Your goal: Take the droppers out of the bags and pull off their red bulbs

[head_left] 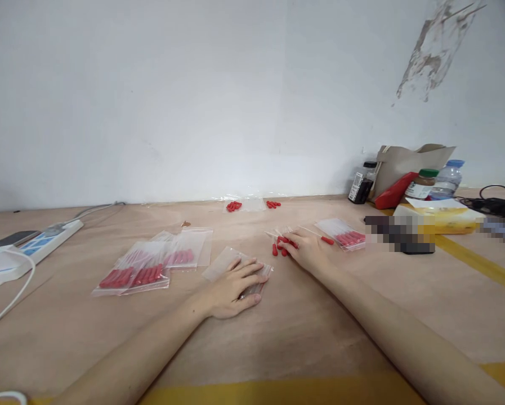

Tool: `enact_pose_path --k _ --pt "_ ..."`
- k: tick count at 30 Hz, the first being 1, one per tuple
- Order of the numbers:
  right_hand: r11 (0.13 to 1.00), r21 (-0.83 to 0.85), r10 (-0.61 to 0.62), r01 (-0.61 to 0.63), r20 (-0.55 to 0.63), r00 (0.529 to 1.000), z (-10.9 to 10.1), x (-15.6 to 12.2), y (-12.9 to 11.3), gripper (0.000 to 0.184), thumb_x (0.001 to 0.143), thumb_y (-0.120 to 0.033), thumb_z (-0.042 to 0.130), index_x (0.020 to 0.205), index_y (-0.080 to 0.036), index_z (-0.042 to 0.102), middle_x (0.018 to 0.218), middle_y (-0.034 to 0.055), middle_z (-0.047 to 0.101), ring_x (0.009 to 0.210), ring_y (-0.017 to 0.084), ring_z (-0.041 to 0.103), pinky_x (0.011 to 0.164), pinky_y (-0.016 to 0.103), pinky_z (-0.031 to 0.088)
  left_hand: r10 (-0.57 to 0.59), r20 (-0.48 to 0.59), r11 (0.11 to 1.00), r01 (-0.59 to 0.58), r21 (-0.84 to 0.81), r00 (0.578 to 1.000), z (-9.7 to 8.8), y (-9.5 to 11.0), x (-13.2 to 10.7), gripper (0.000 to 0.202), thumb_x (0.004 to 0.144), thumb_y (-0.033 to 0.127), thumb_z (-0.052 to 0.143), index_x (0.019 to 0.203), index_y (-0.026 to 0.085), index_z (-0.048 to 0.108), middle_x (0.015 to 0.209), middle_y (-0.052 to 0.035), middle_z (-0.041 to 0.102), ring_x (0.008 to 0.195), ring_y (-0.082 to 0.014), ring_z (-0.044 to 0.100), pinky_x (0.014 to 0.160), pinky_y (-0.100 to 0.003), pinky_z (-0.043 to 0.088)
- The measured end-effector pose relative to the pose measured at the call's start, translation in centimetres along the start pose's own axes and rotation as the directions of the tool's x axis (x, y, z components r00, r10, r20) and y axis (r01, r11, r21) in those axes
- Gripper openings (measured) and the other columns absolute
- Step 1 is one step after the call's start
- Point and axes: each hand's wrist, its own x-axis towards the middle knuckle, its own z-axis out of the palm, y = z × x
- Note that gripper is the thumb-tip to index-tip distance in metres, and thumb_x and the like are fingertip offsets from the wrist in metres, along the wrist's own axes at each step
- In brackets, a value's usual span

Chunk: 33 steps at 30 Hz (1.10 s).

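Observation:
My left hand (234, 288) lies flat with its fingers spread on a clear zip bag (218, 264), pressing it to the table. To the right, my right hand (309, 252) reaches into a small pile of thin pale sticks with red handles (281, 243). Its fingers are bent together on one of the red ends, partly hiding it. A single red-handled stick (327, 240) lies just beyond that hand. Farther right is a clear bag of red-handled sticks (340, 233). Several filled bags (136, 270) overlap on the left side.
Small red pieces (234, 206) lie on clear plastic by the wall. A white power strip (36, 253) with cables is at the left. At the right stand a dark bottle (361, 185), a grey bag (398, 166), a green-lidded jar (421, 184) and a yellow tissue pack (450, 224).

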Motion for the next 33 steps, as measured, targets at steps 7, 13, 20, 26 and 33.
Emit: enact_pose_path --k 7,13,20,26,33 --pt "0.960 -0.280 -0.036 0.015 -0.072 0.997 0.5 -0.3 -1.1 0.023 0.082 -0.037 0.048 0.080 -0.023 0.066 0.081 0.0046 0.063 0.084 0.018 0.052 0.079 0.032 0.030 -0.023 -0.235 0.999 0.013 -0.044 0.972 0.5 0.2 0.0 0.028 0.080 0.025 0.047 0.108 0.021 0.053 0.117 -0.0069 0.052 0.115 -0.0208 0.040 0.098 -0.038 0.032" --pt "0.929 -0.368 -0.084 0.039 -0.109 0.990 1.9 -0.1 -2.2 0.020 0.080 -0.029 0.048 0.075 -0.021 0.065 0.078 0.0045 0.064 0.079 0.017 0.050 0.077 0.034 0.023 -0.034 -0.274 0.999 0.030 -0.018 0.961 1.1 -0.1 0.2 0.028 0.080 0.027 0.048 0.106 0.022 0.053 0.111 -0.0063 0.054 0.106 -0.0209 0.046 0.094 -0.038 0.035" --pt "0.946 -0.319 -0.058 0.055 0.002 0.998 2.7 -0.1 -3.2 0.019 0.077 -0.035 0.051 0.083 -0.024 0.065 0.078 0.0040 0.063 0.083 0.019 0.050 0.078 0.036 0.022 -0.116 -0.315 0.992 0.127 0.013 0.942 1.3 -0.2 0.1 0.037 0.074 0.032 0.055 0.109 0.022 0.053 0.114 -0.0062 0.054 0.106 -0.0222 0.047 0.094 -0.039 0.036" --pt "0.955 -0.254 0.144 -0.152 -0.051 0.988 1.1 0.5 -1.9 0.029 0.083 -0.043 0.041 0.089 -0.025 0.063 0.087 0.0039 0.063 0.086 0.019 0.051 0.079 0.036 0.025 -0.097 -0.150 0.994 0.102 0.024 0.984 0.9 -0.9 -0.6 0.050 0.080 0.033 0.047 0.129 0.025 0.038 0.133 -0.0061 0.040 0.123 -0.0230 0.035 0.102 -0.044 0.026" --pt "0.742 -0.519 0.516 -0.424 0.038 0.856 -2.4 0.5 5.0 0.028 0.079 -0.027 0.043 0.100 -0.018 0.060 0.101 0.0132 0.060 0.101 0.031 0.045 0.079 0.044 0.028 -0.116 -0.053 0.993 0.117 0.004 0.992 0.5 -1.3 -0.9 0.050 0.083 0.036 0.043 0.132 0.028 0.033 0.138 -0.0041 0.033 0.128 -0.0228 0.027 0.105 -0.046 0.019"
